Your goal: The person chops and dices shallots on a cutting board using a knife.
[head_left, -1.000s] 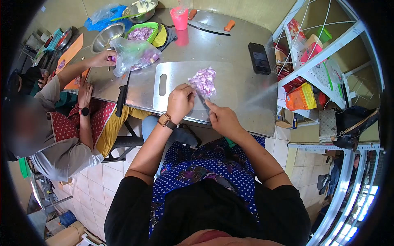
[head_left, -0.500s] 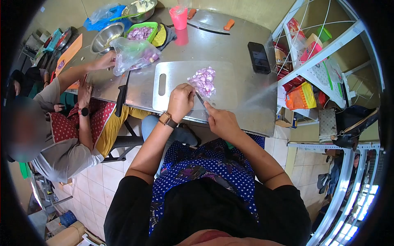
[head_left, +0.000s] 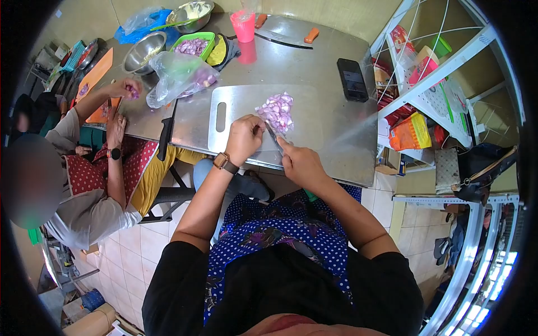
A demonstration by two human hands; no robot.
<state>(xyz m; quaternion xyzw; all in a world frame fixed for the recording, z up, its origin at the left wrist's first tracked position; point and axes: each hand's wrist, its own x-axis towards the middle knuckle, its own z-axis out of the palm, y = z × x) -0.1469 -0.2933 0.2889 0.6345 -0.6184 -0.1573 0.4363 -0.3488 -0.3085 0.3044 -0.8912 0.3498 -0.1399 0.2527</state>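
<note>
A pale metal cutting board (head_left: pixel 235 129) lies near the table's front edge, with a heap of purple-white onion pieces (head_left: pixel 276 112) on it. My right hand (head_left: pixel 304 165) grips a knife (head_left: pixel 276 139), index finger along its back; the blade points up and left toward my left hand. Just left of the blade, my left hand (head_left: pixel 246 136) is closed at the board's front edge, fingertips pinched beside the heap. Whatever it holds is hidden by the fingers.
A co-worker sits at the left, one raised hand (head_left: pixel 124 88) holding purple pieces. Near it are a plastic bag (head_left: pixel 178 78), a steel bowl (head_left: pixel 136 57), a green tray (head_left: pixel 210 38) and a black-handled knife (head_left: pixel 165 137). A phone (head_left: pixel 352 80) and pink cup (head_left: pixel 243 28) lie farther back.
The co-worker's hand has moved left from the plastic bag, with purple pieces in it. My hands have shifted only slightly at the board, the knife still in my right hand.
</note>
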